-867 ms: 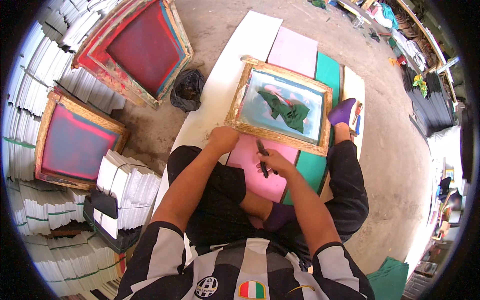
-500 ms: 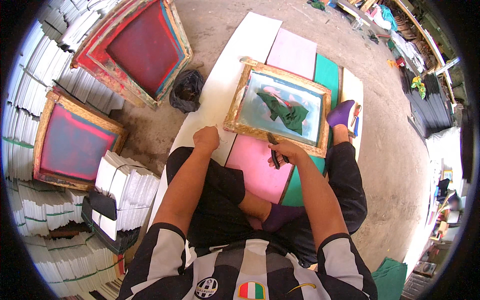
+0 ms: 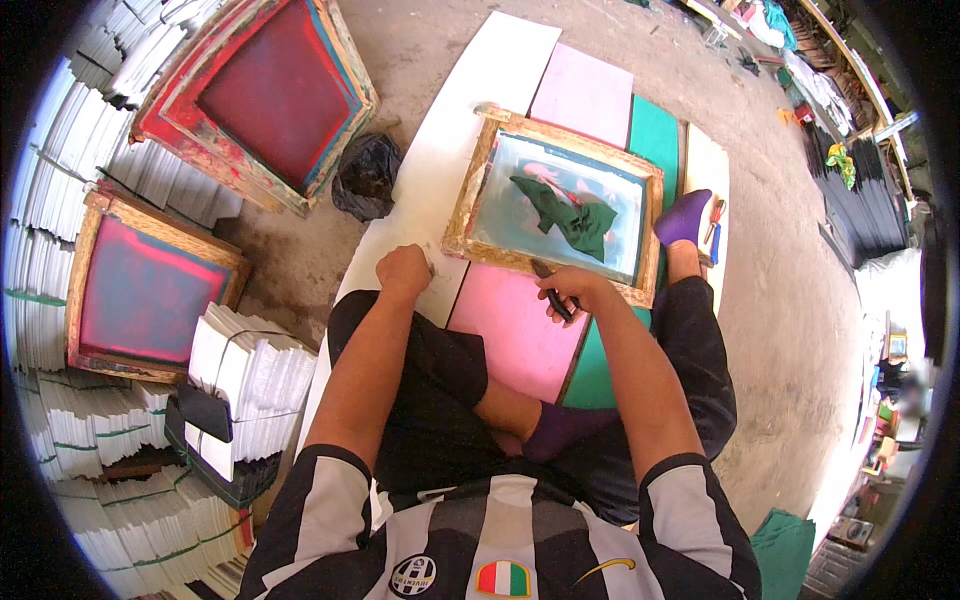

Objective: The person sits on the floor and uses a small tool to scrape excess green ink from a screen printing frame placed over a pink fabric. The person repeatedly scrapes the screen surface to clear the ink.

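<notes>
My left hand (image 3: pixel 405 272) is closed in a fist over the white board (image 3: pixel 420 180), left of a wood-framed printing screen (image 3: pixel 625 285). Whatever its fingers hold, if anything, is hidden. In my right hand (image 3: pixel 578 286) is a dark hand tool with black handles (image 3: pixel 562 305); its kind is not clear. The tool's tip (image 3: pixel 541 268) points at the near edge of the screen's frame. A crumpled dark green cloth (image 3: pixel 580 228) lies on the pale mesh. Under the screen run pink and green boards (image 3: pixel 515 330).
Other framed screens (image 3: pixel 150 290) lean at the left against stacks of white sheets (image 3: pixel 45 210). A black plastic bag (image 3: pixel 365 175) lies near them. Small tools (image 3: pixel 713 225) rest by my purple-socked foot (image 3: pixel 683 217). Black sheets (image 3: pixel 870 195) stand at far right.
My left hand has shifted slightly left and up. The right hand has turned a little, with the black-handled tool still in it. The screen and cloth stay in place on the boards.
</notes>
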The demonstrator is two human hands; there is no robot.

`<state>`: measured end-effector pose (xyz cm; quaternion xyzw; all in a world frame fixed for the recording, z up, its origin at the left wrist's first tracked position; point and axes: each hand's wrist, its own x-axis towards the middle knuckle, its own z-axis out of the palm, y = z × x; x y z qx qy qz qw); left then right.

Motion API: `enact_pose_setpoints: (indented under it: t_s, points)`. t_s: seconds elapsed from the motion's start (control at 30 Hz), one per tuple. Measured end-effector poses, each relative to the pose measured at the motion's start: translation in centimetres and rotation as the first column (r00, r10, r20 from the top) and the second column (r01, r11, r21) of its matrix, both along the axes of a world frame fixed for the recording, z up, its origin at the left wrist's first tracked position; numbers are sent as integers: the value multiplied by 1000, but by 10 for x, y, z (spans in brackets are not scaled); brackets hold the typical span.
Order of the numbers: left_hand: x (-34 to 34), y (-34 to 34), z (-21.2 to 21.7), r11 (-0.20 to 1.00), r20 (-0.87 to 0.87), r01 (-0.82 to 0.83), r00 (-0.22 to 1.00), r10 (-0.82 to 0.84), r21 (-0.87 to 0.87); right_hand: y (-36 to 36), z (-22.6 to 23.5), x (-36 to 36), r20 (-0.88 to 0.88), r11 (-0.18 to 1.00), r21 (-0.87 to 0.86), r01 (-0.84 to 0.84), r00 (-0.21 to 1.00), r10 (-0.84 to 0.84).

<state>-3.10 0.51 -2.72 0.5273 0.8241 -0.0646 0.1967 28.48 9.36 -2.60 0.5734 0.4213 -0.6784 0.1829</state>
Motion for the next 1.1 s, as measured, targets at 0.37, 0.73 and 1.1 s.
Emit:
enact_pose_setpoints:
  t_s: [0.37, 0.73, 1.1]
  points:
    - [4, 2, 13, 998, -21, -28, 999, 27, -61, -60, 4, -35, 20, 879, 427, 211, 970, -243]
    - [-6, -7, 8, 998, -11, -19, 1000, 18, -52, -85, -21, -44, 184, 658, 753, 2, 959, -214]
    - [29, -19, 16, 744, 143, 505, 778, -612, 437, -123, -42, -79, 0, 539, 840, -68, 992, 125]
